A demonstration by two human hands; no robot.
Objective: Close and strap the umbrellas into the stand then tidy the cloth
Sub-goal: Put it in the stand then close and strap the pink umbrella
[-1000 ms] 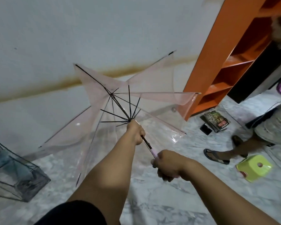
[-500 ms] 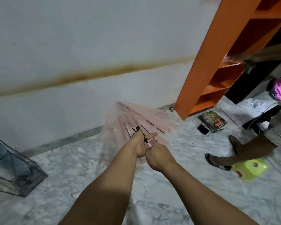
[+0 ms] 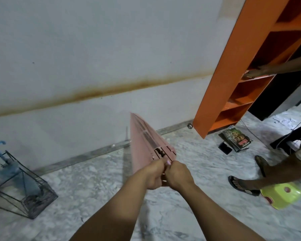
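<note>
Both my hands are together in front of me, low centre of view, over the marble floor (image 3: pixel 111 197). My left hand (image 3: pixel 152 174) has its fingers curled round the base of the pink umbrella (image 3: pixel 146 141), and my right hand (image 3: pixel 178 174) is curled round the handle end just beside it, knuckles nearly touching the left. The umbrella is collapsed, its clear pink canopy bunched into a narrow wedge that points up and away from me toward the white wall (image 3: pixel 94 49); it's motion-blurred, dark ribs show through near my fingers. I can't tell whether any strap is fastened. The wire umbrella stand (image 3: pixel 24 190) sits on the floor well to my left near the wall, tilted, with a blue umbrella (image 3: pixel 9 164) in it, hooked handle up. To the right is an orange shelf unit (image 3: pixel 247 72), a stack of magazines (image 3: pixel 236 138) on the floor at its foot, and a lime-green stool (image 3: pixel 283 195) by another person's sandalled foot (image 3: pixel 241 184). That person's hand (image 3: pixel 257 73) rests on a shelf.
</note>
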